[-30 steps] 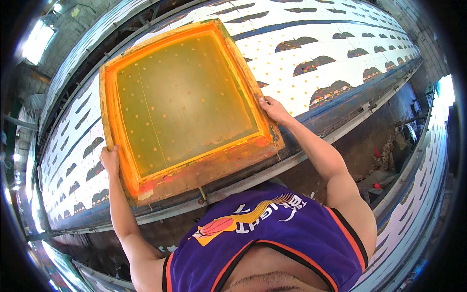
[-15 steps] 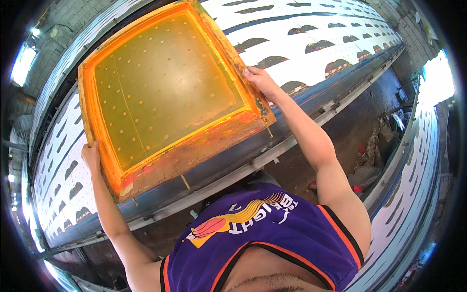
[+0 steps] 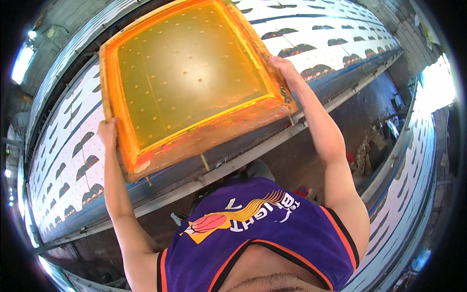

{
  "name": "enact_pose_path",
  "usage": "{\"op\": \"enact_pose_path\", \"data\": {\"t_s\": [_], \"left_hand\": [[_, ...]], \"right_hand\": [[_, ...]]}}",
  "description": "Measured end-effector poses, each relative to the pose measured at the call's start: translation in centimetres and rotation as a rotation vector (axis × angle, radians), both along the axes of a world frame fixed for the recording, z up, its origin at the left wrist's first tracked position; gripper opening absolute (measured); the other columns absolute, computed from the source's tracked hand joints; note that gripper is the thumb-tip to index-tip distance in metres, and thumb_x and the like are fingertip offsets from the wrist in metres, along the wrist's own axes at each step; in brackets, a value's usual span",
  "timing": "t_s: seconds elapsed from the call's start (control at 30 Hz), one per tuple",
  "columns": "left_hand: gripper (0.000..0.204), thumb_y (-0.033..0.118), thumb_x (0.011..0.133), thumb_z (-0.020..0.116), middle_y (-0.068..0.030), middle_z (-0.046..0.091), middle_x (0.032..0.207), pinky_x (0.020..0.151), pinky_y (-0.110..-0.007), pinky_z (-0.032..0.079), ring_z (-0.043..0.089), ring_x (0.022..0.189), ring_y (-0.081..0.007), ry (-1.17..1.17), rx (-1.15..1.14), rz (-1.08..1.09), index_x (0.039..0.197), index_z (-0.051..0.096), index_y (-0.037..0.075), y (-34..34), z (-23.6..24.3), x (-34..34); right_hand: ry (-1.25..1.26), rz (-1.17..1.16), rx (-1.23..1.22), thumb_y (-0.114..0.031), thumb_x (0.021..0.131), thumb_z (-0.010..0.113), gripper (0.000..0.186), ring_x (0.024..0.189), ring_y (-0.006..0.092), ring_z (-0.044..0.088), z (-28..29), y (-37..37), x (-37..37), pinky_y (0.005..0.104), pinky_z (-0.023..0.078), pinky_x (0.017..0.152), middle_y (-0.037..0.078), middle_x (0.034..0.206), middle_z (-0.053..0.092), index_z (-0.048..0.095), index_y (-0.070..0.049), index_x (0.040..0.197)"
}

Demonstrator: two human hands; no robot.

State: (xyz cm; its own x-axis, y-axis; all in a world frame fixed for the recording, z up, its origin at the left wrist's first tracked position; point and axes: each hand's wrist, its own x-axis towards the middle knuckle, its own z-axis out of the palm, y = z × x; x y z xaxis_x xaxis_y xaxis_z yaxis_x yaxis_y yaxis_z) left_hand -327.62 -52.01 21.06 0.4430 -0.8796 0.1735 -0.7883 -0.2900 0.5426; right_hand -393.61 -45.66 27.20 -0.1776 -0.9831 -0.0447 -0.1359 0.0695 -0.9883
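Note:
Between my two hands is a large screen printing frame (image 3: 198,140), its wooden sides stained orange and smeared with red. Small pale dots pattern the olive-green mesh (image 3: 189,73) stretched inside it. My left hand (image 3: 108,132) grips the frame's left side near the lower corner. On the right side, my right hand (image 3: 288,72) is closed round the edge, thumb on top. Beneath the frame runs a long table covered with white printed fabric (image 3: 331,44) bearing rows of dark half-round shapes. Whether the frame touches the fabric, I cannot tell.
A metal rail (image 3: 228,168) follows the table's near edge, close to my body. Behind me at right, another long table (image 3: 408,180) carries similar printed fabric. Dark floor (image 3: 292,168) with scattered debris lies between them. Block walls (image 3: 63,24) stand beyond.
The frame and both hands have shifted to the right along the table and slightly farther away. Both hands have kept their hold. More printed fabric shows at the left.

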Motion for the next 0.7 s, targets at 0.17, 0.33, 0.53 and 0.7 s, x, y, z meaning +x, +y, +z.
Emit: {"op": "enact_pose_path", "data": {"t_s": [0.17,0.33,0.53,0.7], "left_hand": [[0.054,0.041,0.078,0.079,-0.0315,0.072,0.097,0.089,-0.052,0.052,0.069,0.097,-0.0467,-0.014,-0.031,0.02,0.1,0.073,-0.007,-1.4,-0.9,-12.8],[0.058,0.041,0.078,0.08,-0.0333,0.071,0.099,0.088,-0.051,0.053,0.069,0.097,-0.0477,0.034,0.013,0.067,0.101,0.069,-0.011,-1.6,-2.8,-24.9],[0.05,0.037,0.082,0.079,-0.0299,0.071,0.099,0.087,-0.051,0.052,0.068,0.097,-0.0448,0.028,0.008,0.09,0.1,0.069,-0.008,1.3,-5.2,-32.4],[0.048,0.035,0.082,0.079,-0.0297,0.071,0.095,0.085,-0.05,0.052,0.069,0.094,-0.0448,0.012,0.051,0.12,0.099,0.069,-0.009,1.8,-5.5,-34.8]], "right_hand": [[0.002,-0.019,-0.016,-0.035,0.098,0.064,0.056,0.125,0.0198,0.058,-1.8,-4.1,-12.1,0.0332,0.04,0.108,0.012,0.137,0.064,0.06,0.004,0.138],[-0.058,0.005,-0.033,-0.038,0.1,0.062,0.055,0.122,0.0197,0.059,-5.9,-6.7,-23.4,0.0333,0.042,0.107,0.012,0.131,0.066,0.061,0.004,0.136],[-0.122,0.042,0.004,-0.043,0.101,0.06,0.058,0.12,0.0202,0.058,-9.2,-5.8,-30.5,0.0342,0.042,0.105,0.014,0.126,0.066,0.06,0.005,0.135],[-0.005,0.073,0.013,-0.043,0.103,0.058,0.062,0.124,0.018,0.054,-10.9,-5.7,-33.5,0.0335,0.039,0.108,0.011,0.132,0.063,0.055,0.006,0.141]]}}
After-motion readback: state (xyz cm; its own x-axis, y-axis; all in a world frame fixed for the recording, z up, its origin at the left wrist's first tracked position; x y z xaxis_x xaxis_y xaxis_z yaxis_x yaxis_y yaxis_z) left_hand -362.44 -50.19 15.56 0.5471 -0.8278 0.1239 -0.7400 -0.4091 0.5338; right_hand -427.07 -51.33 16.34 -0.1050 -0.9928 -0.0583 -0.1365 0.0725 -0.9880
